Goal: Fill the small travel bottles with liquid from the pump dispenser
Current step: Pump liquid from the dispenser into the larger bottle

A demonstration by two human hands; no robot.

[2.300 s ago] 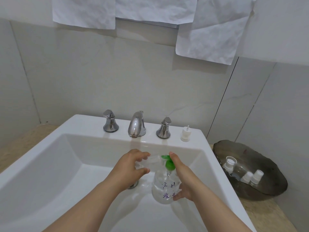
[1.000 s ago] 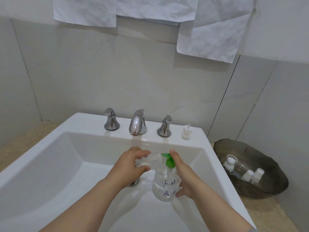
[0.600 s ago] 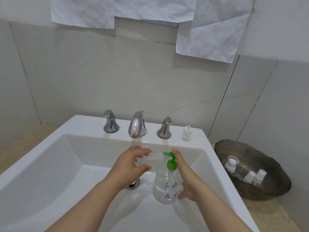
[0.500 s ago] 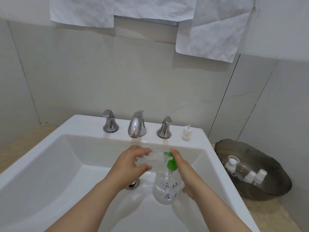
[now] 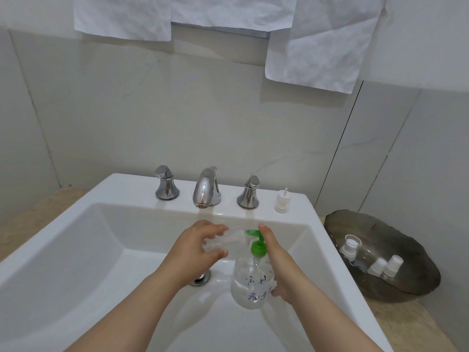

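Sink point(image 5: 114, 250) beneath for spills: left hand point(image 5: 193, 250) pinched travel bottle point(image 5: 229, 241) at the spout point(image 5: 252, 232), right hand point(image 5: 279, 260) gripped pump dispenser point(image 5: 250, 285).

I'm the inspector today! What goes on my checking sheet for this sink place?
Surface: white sink, stone counter round it.
Job's things: clear pump bottle held over the basin; small bottle at its spout; spare bottles in the dark dish.
Clutter: white cap standing on the sink's rim.
Hands: left hand grips the small bottle; right hand holds the pump bottle, forefinger on the green pump.
Cables: nothing seen.
Surroundings: tiled wall, paper sheets hanging above, metal faucet.
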